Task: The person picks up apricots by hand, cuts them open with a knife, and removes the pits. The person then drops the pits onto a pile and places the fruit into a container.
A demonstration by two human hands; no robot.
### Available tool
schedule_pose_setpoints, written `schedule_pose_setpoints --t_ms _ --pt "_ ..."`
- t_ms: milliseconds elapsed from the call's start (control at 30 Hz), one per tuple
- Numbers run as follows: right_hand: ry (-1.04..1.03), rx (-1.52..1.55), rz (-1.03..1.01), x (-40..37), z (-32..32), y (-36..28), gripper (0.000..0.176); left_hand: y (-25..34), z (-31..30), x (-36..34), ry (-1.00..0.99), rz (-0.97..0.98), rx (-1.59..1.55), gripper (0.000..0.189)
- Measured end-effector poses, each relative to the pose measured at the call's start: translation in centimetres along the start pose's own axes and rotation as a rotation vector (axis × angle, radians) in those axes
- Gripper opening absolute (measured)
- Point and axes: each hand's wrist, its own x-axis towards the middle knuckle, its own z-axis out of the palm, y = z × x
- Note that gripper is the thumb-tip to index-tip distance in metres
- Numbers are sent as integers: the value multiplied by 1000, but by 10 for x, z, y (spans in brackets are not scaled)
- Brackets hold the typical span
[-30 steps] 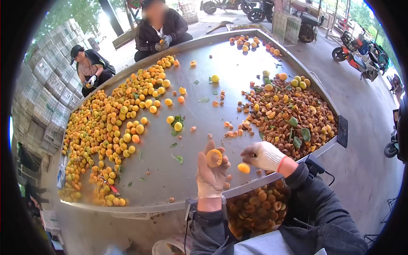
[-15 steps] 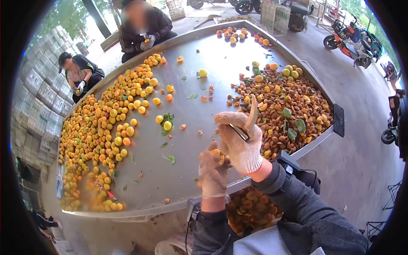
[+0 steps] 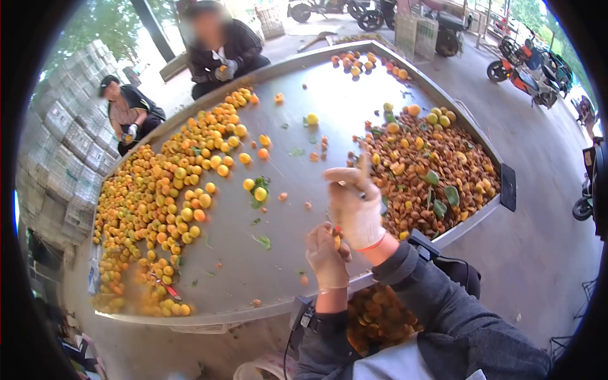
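Note:
My right hand, in a pale knit glove, is closed around a hand tool with a curved tan end pointing up. Motion blur hides the tool's exact kind. Just below and to the left, my gloved left hand has its fingers curled around an apricot, mostly hidden by them. The two hands almost meet over the near edge of the metal table. Beneath my forearms, a container of opened apricots sits under the table edge.
Whole apricots cover the table's left side, with red-handled pliers or cutters among them. Apricot pits are heaped at right. Loose leaves lie between. Two people sit beyond the far left edge. Motorbikes stand behind.
My hands have come closer together, the right one lowering slightly beside the left. The apricot is now more covered by fingers. The whole view has shifted a little.

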Motion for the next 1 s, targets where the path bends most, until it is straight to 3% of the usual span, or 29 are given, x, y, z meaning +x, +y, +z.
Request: schedule_pose_setpoints --t_ms 33,67,100,167,200,333,367,400,633,700,767,833,967,1000 --pt "184 272 334 7 -4 2 18 10 -2 -5 -29 -124 -68 29" --pt "259 323 344 13 -7 10 19 17 -4 -7 -61 -246 -133 29" --pt "335 374 356 16 -10 18 19 19 -5 -6 -65 -213 -133 29" --pt "464 456 481 17 -9 15 23 16 -6 -3 -23 -438 -277 29" --pt "486 552 544 19 -11 18 23 12 -16 3 -155 -497 -418 33" --pt "489 585 616 13 -4 20 22 -4 -14 10 -200 -515 -549 31" --pt "486 589 615 13 -3 16 22 0 -12 11 -103 -503 -478 33" --pt "484 522 534 11 -3 12 21 4 -12 11 -1 -488 -409 35" --pt "212 265 167 -6 -3 14 18 25 0 -2 24 -430 -222 32" --pt "35 -104 -107 -13 -3 27 17 23 2 -7 -5 -229 -71 29" --pt "-16 -71 -59 -14 3 20 18 21 -2 -4 9 -207 -75 28" --pt "207 242 207 0 5 21 20 11 -12 7 -86 -418 -360 27" --pt "364 585 543 6 -4 27 18 -27 -30 23 -128 -358 -322 27" --pt "413 609 593 11 -12 49 14 -23 -43 26 -338 -458 -528 27"
